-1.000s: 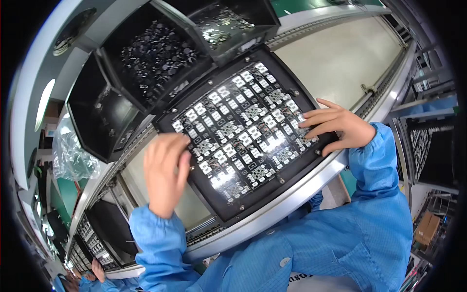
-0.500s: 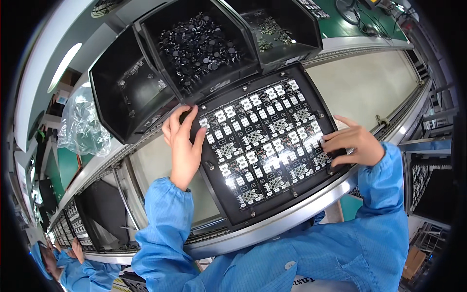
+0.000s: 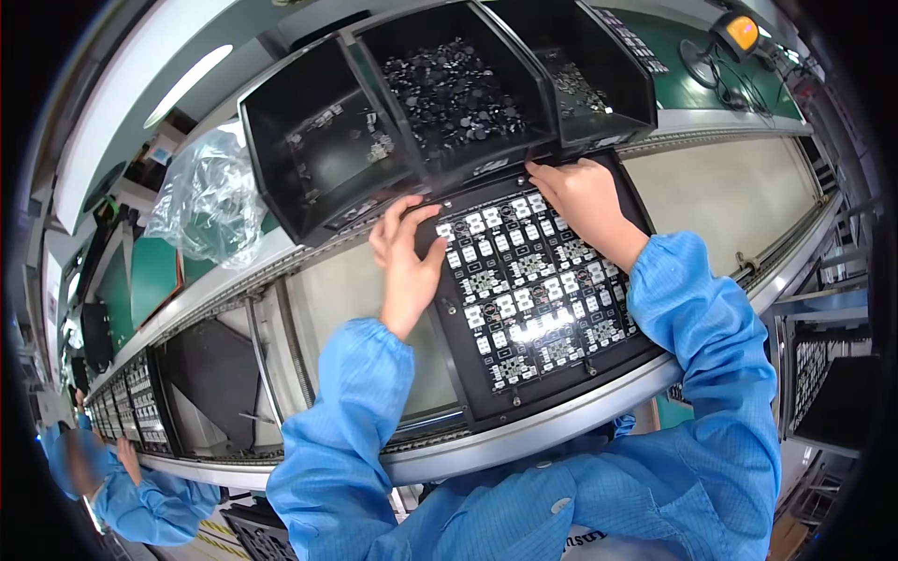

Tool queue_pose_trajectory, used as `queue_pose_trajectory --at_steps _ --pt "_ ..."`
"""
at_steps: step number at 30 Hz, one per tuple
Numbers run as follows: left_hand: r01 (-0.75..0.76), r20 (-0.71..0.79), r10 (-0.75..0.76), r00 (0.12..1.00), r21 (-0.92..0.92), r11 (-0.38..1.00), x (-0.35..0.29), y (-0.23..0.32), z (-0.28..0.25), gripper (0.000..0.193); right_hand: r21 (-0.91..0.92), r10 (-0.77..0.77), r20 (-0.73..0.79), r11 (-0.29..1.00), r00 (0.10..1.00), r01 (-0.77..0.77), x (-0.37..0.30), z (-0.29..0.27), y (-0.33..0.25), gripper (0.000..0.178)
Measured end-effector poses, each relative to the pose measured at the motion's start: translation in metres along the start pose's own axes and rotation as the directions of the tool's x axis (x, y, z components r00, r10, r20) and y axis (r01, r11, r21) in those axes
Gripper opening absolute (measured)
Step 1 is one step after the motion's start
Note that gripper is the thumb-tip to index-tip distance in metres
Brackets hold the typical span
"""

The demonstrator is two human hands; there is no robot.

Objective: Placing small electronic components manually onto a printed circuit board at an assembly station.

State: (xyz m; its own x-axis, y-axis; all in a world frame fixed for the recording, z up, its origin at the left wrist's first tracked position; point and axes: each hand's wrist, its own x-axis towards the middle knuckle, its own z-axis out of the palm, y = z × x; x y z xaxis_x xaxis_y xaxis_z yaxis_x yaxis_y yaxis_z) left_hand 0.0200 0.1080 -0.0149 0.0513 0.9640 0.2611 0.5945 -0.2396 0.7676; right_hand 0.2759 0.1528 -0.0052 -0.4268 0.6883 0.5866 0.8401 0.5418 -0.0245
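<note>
A black square tray (image 3: 486,397) holding several small white-and-black circuit boards lies on the conveyor in front of me. My left hand (image 3: 404,262) rests on the tray's far left corner, fingers spread over its edge. My right hand (image 3: 582,198) lies on the tray's far edge, fingers reaching toward the lip of the middle black bin (image 3: 449,89), which is full of small dark parts. Neither hand visibly holds a loose part. Blue sleeves cover both forearms.
Two more black bins stand beside the middle one: a nearly bare bin (image 3: 323,154) on the left and a bin (image 3: 585,75) with small parts on the right. A clear plastic bag (image 3: 206,201) lies further left. Another person in blue (image 3: 122,486) works at lower left.
Both hands slid away from me across the tray to its far edge. The right hand went from the tray's right side to its far right corner. My view shifted.
</note>
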Motion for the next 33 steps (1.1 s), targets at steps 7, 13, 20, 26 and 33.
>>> queue_pose_trajectory --at_steps 7,13,20,26,33 --pt "0.046 -0.045 -0.045 0.998 0.020 0.999 -0.002 -0.003 0.000 0.028 0.308 0.305 0.071 0.899 0.950 -0.311 0.003 -0.001 -0.015 0.010" --pt "-0.021 -0.006 0.021 1.000 0.057 0.998 -0.004 0.010 0.000 0.024 0.402 0.446 0.110 0.797 0.888 -0.450 0.002 0.000 -0.024 0.011" --pt "0.057 -0.023 -0.055 0.998 0.055 0.997 -0.002 0.013 0.001 0.030 0.418 0.501 0.239 0.720 0.832 -0.554 0.005 -0.004 -0.029 0.013" --pt "0.034 -0.075 -0.031 0.997 0.037 0.999 -0.002 0.009 0.002 0.034 0.568 0.266 0.372 0.693 0.890 -0.444 0.004 -0.022 -0.017 0.014" --pt "0.019 -0.003 -0.018 1.000 0.111 0.994 -0.004 0.005 0.000 0.032 0.064 0.494 0.204 0.855 0.845 -0.515 -0.014 -0.039 0.039 0.016"
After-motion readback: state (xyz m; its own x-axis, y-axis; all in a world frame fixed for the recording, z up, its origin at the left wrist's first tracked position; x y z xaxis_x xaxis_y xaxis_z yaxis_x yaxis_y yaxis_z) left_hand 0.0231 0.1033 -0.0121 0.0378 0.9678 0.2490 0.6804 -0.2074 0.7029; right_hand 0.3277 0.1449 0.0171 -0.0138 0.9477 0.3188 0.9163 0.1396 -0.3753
